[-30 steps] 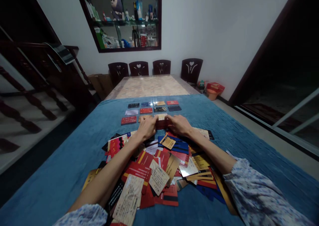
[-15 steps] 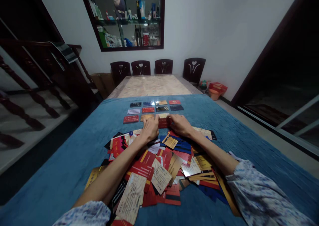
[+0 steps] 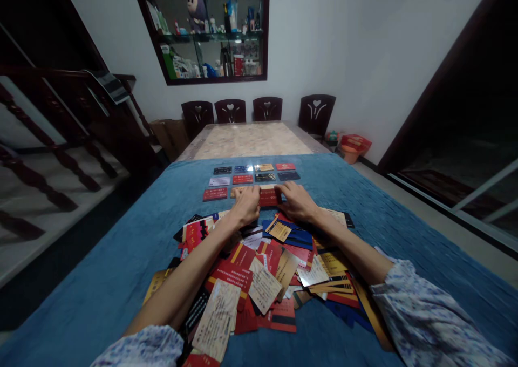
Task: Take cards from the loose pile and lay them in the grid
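Both my hands reach past a big heap of mixed cards (image 3: 263,272) on the blue cloth (image 3: 121,259). My left hand (image 3: 245,205) and my right hand (image 3: 297,201) pinch the two ends of one red card (image 3: 270,196) just above the cloth. It sits in the nearest row of a neat grid of cards (image 3: 243,178) laid out beyond the heap, right of a red card (image 3: 215,194) at that row's left end.
Beyond the cloth lies a bare marble tabletop (image 3: 246,139) with several dark chairs (image 3: 267,108) at the far end. A wall cabinet (image 3: 210,29) holds bottles and a plush toy. A wooden stair rail (image 3: 60,119) runs at left, a red bin (image 3: 351,145) stands at right.
The hands have stayed on the red card, shifting it slightly away and to the right in the near row. The view has drifted a little.
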`<action>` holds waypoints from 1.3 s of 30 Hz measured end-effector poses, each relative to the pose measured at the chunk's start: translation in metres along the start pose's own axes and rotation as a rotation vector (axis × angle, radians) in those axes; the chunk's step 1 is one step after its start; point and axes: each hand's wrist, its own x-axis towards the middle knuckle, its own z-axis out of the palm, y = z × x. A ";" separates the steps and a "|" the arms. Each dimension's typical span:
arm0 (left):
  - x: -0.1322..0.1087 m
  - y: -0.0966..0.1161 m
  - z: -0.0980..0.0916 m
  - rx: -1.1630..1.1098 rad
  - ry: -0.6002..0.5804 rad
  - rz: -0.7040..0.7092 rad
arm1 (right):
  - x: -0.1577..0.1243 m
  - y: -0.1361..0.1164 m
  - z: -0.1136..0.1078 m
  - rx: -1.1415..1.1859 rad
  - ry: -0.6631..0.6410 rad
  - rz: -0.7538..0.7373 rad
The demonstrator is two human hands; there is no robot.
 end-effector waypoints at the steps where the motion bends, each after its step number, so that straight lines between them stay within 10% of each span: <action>1: 0.000 -0.002 0.000 0.005 -0.007 0.002 | 0.000 0.000 0.000 -0.003 -0.003 -0.003; 22: 0.001 -0.017 -0.032 0.080 -0.109 0.104 | 0.004 0.000 -0.016 -0.022 -0.047 -0.097; 39: -0.024 -0.079 -0.057 0.148 -0.102 0.065 | 0.056 -0.054 -0.025 -0.005 -0.118 -0.173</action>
